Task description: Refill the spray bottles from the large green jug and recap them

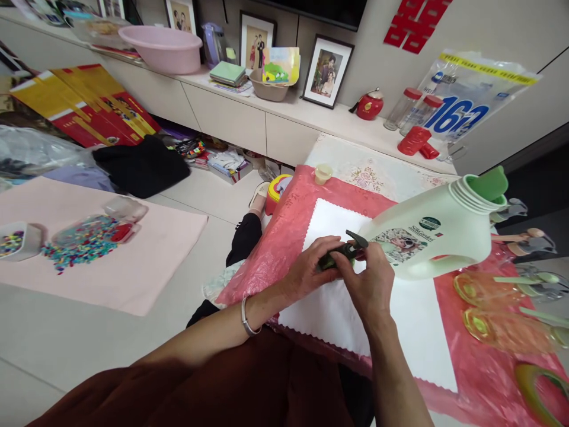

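Note:
My left hand point(309, 264) is wrapped round a small dark green pump bottle point(329, 261), which lies tilted over a white scalloped-edge sheet point(333, 311). The fingers of my right hand point(371, 284) are closed on the collar of the bottle, just under its dark pump head point(357, 239). My hands cover most of the bottle. Just beyond my right hand is a large pale green detergent jug point(433, 228), uncapped, with a green spout at its mouth. A small translucent cup point(323, 173) sits near the far edge of the table.
Red plastic sheeting point(284, 237) covers the table. Amber cups point(498, 329) and a tape roll point(540, 391) lie at the right. A pink mat point(146, 255) on the left carries colourful beads point(84, 243). Along the wall, a cabinet holds a pink basin point(162, 50) and glass jars point(400, 110).

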Motion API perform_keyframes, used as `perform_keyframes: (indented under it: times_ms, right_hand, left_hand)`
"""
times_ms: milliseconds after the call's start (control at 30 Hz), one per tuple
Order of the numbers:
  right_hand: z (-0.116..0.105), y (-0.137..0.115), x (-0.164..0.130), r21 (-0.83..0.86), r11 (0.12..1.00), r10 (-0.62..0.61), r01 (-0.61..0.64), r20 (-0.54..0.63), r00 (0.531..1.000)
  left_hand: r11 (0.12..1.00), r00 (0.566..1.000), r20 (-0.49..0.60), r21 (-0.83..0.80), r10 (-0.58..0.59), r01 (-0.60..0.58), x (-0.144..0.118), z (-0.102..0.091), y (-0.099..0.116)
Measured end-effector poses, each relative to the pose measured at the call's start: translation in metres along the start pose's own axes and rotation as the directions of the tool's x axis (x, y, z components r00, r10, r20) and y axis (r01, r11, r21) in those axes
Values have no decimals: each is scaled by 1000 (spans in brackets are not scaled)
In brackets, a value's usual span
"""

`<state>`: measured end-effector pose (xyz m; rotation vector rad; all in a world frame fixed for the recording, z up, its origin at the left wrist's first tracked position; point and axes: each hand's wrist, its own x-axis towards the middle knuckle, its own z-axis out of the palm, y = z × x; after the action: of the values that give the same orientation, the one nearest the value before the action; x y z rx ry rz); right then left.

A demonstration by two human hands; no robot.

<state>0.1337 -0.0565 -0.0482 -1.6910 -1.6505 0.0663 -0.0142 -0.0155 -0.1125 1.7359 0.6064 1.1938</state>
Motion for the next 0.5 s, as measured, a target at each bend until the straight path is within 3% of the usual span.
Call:
perform_keyframes:
  times_ms: [200,400,500]
  right_hand:
    - [-1,-3,1,79,996,45,-48,31,998]
    - [2,-6,2,-24,997,66,-66,-22,998]
    - [2,-7,2,7,994,107,-107,-35,994]
  left_hand:
    - [1000,1000,0,7,8,-8,-1,0,0]
    - [1000,1000,0,16,1,-1,-2,1,-2]
    - [1000,1000,-3,19,-1,1,-2,1,-3]
